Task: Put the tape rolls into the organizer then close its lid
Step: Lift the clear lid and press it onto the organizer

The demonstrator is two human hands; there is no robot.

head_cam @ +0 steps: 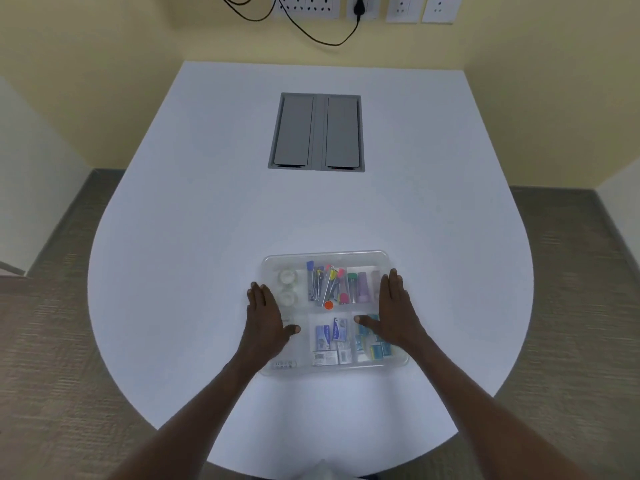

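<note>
Office or meeting room. Evidence: white table (207, 202) with rounded near end, grey flush cable box (317, 132) with two flaps set into its top. Yellow wall (138, 46) behind carries a row of sockets (308, 5), one with a black plug (358, 6) and cables (311, 36) hanging loose. Grey-brown carpet (52, 341) on the floor. Stationery in a clear organizer (325, 255) on the table fits a desk setting: staple boxes (329, 336), clips (325, 282), tape rolls (288, 287).
</note>
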